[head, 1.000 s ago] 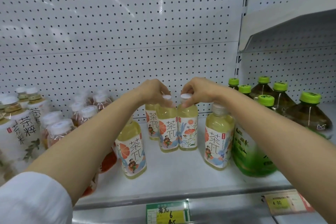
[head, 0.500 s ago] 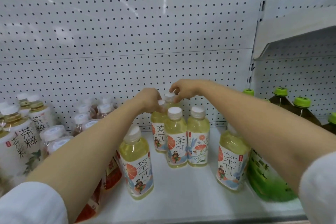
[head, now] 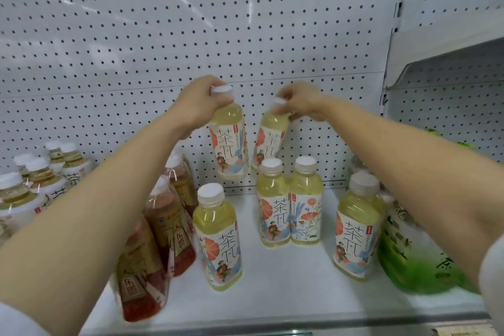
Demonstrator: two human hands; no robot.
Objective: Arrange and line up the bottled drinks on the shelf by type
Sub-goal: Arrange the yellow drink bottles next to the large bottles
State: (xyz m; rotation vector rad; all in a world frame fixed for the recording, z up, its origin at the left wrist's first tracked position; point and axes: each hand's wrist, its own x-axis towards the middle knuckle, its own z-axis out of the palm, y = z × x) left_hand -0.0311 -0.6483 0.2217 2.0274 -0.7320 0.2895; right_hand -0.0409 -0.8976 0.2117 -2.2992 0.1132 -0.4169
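Observation:
My left hand (head: 195,105) grips the white cap of a pale yellow tea bottle (head: 229,144) and holds it in the air above the shelf. My right hand (head: 298,102) grips the cap of a second yellow tea bottle (head: 270,142), also lifted and tilted. Below them two matching bottles (head: 290,204) stand side by side on the white shelf (head: 286,281). Another yellow bottle (head: 218,237) stands front left, and one more (head: 357,229) stands right, under my right forearm.
Red tea bottles (head: 161,229) lean at the left under my left arm. White-labelled bottles (head: 32,188) crowd the far left. Green bottles (head: 409,256) stand at the right edge. A pegboard wall (head: 191,35) backs the shelf; a higher shelf (head: 450,60) juts out upper right.
Both hands closed on the caps of the two rear yellow bottles and lifted them off the shelf. The camera moved closer and turned left.

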